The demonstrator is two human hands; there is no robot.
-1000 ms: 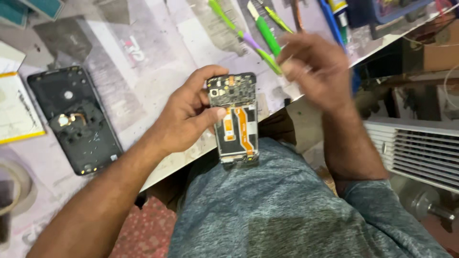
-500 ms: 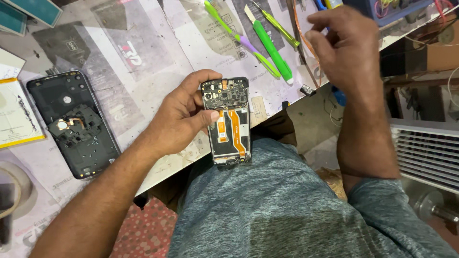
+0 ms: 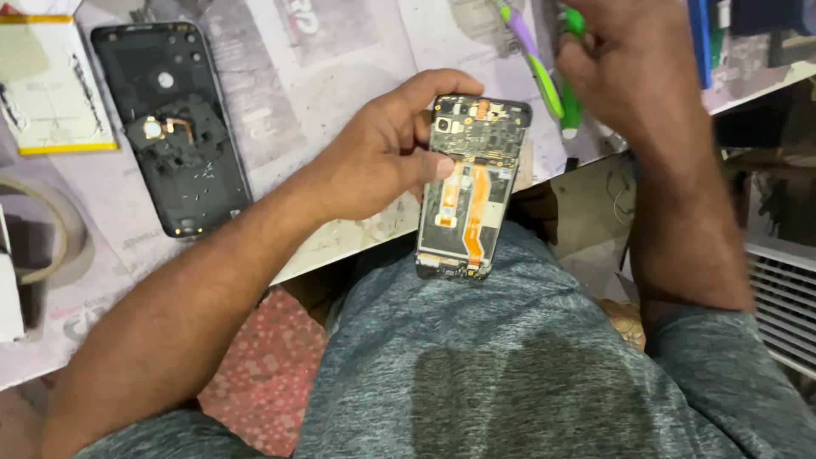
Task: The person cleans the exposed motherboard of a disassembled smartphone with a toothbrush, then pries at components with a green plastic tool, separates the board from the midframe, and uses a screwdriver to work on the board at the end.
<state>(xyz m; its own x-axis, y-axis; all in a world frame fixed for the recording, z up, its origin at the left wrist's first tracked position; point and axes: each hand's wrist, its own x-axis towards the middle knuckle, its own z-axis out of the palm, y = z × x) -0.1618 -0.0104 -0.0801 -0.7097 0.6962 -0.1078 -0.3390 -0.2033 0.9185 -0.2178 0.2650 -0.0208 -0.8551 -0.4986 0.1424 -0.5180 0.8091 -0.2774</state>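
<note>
Phone (image 3: 467, 191) with its back removed sits upright in the left hand (image 3: 382, 157), circuit board and orange ribbon cables facing up, its lower end resting against the grey shirt (image 3: 527, 357) just off the table edge. The left hand's fingers curl around the phone's left side, thumb pressed on the front face. The right hand (image 3: 633, 72) is over the table (image 3: 340, 51), closed around a green-handled tool (image 3: 569, 93); a purple and green tool (image 3: 531, 51) lies just beside it. A black back cover (image 3: 174, 127) lies on the table to the left, near a yellow-edged flat pack (image 3: 51, 85).
</note>
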